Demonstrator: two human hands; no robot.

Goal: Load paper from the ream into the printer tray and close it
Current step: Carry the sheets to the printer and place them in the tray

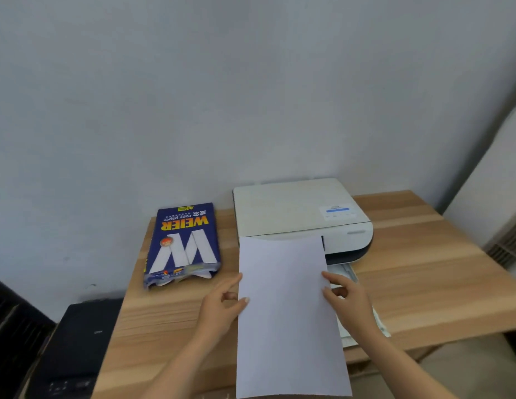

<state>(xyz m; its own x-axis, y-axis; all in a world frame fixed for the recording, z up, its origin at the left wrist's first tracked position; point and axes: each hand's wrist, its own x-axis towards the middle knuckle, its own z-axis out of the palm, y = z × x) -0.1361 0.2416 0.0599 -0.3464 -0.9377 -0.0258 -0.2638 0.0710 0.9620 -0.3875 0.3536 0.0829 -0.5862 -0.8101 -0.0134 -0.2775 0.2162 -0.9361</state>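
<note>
A stack of white paper [285, 306] is held lengthwise in front of the white printer [297, 211]. My left hand [222, 306] grips its left edge and my right hand [346, 298] grips its right edge. The paper's far end covers the printer's front. Under the sheets, the pulled-out printer tray [349, 272] shows only along its right side. The blue ream [183, 243], torn open at its near end, lies flat on the table left of the printer.
The wooden table [423, 269] stands against a pale wall. A black device [78, 341] sits lower at the left. A white unit with a vent [507, 246] is at the right.
</note>
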